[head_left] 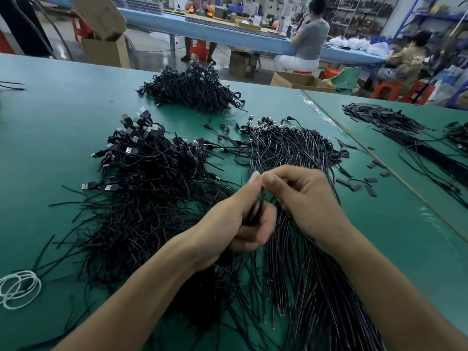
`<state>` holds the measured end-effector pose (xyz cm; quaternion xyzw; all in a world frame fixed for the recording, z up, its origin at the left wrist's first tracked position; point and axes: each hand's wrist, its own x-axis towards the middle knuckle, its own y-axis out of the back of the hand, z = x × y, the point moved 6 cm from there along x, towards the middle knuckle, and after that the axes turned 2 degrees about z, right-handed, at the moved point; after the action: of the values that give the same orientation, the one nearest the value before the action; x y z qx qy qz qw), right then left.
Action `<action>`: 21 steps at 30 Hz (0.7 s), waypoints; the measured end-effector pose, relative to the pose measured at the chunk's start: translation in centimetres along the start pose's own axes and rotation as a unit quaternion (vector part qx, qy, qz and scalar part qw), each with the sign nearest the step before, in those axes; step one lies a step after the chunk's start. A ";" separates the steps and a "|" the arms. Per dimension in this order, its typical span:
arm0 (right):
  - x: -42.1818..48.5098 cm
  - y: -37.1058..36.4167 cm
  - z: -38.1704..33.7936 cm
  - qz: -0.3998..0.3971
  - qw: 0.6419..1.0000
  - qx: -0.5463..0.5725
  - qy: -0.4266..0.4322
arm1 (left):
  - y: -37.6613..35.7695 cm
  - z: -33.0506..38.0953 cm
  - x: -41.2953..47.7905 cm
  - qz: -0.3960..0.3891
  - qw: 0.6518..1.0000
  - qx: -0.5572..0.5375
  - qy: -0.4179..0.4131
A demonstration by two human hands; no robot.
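Observation:
My left hand [235, 221] is curled round a small bundle of thin black wires [253, 211] above the green table [50, 117]. My right hand [301, 193] meets it fingertip to fingertip and pinches the top of the same wires. Under both hands lies a long sheaf of black cables [304, 287] with bare reddish ends. To the left is a heap of black USB cables [144, 158] with their plugs pointing up-left, and short cut black strands [121, 231] spread in front of it.
Another cable heap [195, 89] sits at the far middle, and a fanned bunch with small plugs [286, 138] to the right. Black sleeve pieces [367, 183] are scattered right. A white cord coil [17, 287] lies left. People sit at a blue bench [228, 34] behind.

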<state>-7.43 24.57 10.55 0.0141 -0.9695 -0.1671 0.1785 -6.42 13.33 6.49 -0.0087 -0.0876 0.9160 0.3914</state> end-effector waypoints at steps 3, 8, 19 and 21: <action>-1.1 -2.3 1.8 -0.078 0.995 -0.026 -0.051 | 0.7 0.9 0.0 0.029 0.994 -0.097 -0.040; -2.8 -3.5 2.0 -0.156 0.964 -0.214 -0.027 | 2.5 1.0 0.3 0.112 0.969 -0.166 -0.147; -1.0 1.2 -2.2 -0.020 0.962 -0.259 0.085 | 2.9 -1.6 1.0 0.127 0.974 0.174 -0.064; -0.6 1.4 -2.0 0.004 0.972 -0.219 0.079 | 2.0 -1.6 0.7 0.085 0.992 0.087 -0.025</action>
<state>-6.08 25.30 12.59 -0.0161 -0.8920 -0.3733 0.2543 -8.19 12.77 4.59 0.0408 -0.0162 0.9499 0.3094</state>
